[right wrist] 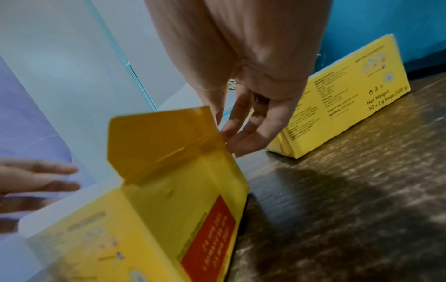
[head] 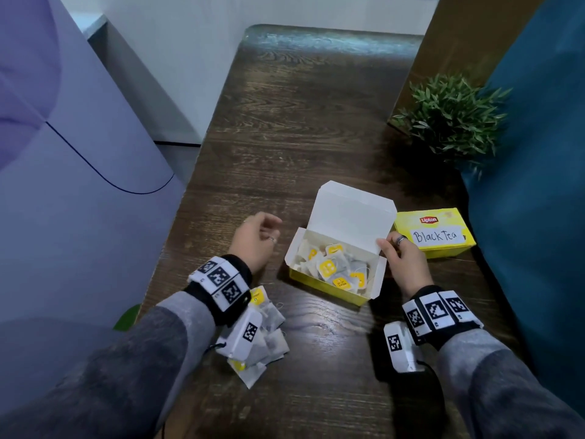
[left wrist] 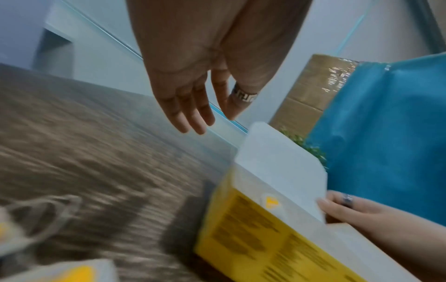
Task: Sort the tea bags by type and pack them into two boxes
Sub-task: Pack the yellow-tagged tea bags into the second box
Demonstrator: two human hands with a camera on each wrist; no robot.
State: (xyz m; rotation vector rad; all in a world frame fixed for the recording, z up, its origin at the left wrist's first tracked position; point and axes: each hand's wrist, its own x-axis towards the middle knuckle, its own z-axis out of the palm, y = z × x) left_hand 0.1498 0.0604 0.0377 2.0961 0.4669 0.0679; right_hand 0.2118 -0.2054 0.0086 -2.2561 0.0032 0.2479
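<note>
An open yellow box sits mid-table with its white lid raised; several yellow-tagged tea bags lie inside. My right hand pinches the lid's lower right corner, thumb in front and fingers behind, as the left wrist view also shows. My left hand hovers just left of the box with relaxed fingers, holding nothing. A closed yellow box labelled "Black Tea" stands behind my right hand. A loose pile of tea bags lies under my left wrist.
A small green plant stands at the table's right edge, against blue fabric. A lavender surface borders the left edge. The dark wooden table stretches away beyond the boxes.
</note>
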